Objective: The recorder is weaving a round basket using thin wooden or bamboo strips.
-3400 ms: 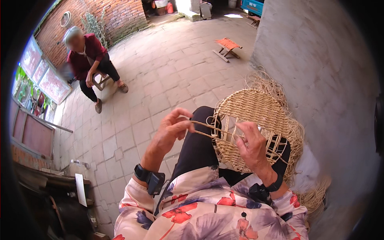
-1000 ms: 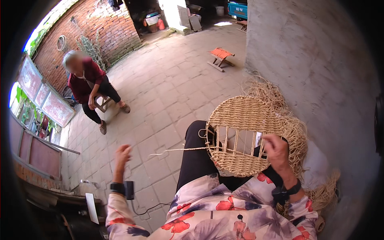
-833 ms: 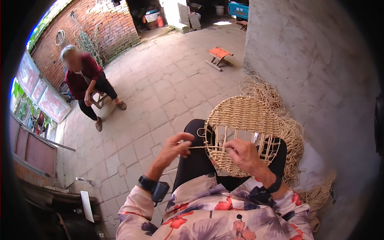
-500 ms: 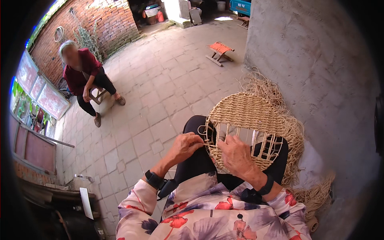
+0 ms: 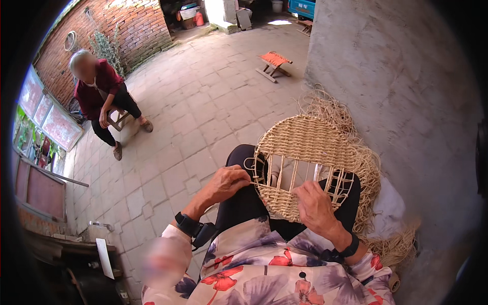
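Note:
A rounded panel of woven straw-coloured cord [image 5: 305,137] lies across my lap. Its far part is densely woven, bare lengthwise strands cross a gap in the middle, and a shorter woven band sits nearest me. At the panel's left edge, my left hand [image 5: 230,184] pinches a cord between thumb and fingers. A loop of cord curls up just beyond those fingertips. My right hand [image 5: 316,207] is over the near woven band, its fingers closed on cord beside the bare strands. The fingertips partly hide what it grips.
Loose cord [image 5: 368,188] is heaped right of the panel, against a grey wall [image 5: 396,86]. A person [image 5: 99,94] sits on a low stool at the far left. A folding stool with an orange seat [image 5: 275,59] stands on the paved floor [image 5: 173,147].
My right hand has moved right and slightly down, away from the left hand, uncovering more bare strands. The left hand stays at the panel's left edge. The view has shifted slightly.

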A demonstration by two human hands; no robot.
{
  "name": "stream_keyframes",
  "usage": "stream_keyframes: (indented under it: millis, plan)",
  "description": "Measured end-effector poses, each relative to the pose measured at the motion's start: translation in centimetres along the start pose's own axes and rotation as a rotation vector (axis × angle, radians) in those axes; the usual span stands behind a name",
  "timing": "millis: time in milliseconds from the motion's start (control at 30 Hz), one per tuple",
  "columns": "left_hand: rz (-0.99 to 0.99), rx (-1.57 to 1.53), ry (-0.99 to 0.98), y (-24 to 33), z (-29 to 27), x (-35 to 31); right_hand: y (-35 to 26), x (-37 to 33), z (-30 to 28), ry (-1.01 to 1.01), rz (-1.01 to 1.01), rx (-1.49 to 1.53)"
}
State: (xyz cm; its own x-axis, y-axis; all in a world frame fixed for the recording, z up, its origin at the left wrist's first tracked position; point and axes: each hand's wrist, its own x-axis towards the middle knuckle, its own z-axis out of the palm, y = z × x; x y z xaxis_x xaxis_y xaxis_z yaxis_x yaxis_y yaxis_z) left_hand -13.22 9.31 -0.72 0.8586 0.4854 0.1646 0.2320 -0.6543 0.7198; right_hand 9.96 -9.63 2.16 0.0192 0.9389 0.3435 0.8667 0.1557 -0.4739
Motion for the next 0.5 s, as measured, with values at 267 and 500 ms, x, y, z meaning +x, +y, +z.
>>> stream_keyframes:
  millis: [267,500]
  plan:
    - [0.004,0.045,-0.03,1.2,-1.3,0.0,-2.6,4.3,3.1,0.008,-0.106,0.105]
    - [0.026,0.22,-0.022,4.7,-3.3,-0.7,-2.9,6.2,5.5,0.007,-0.143,0.178]
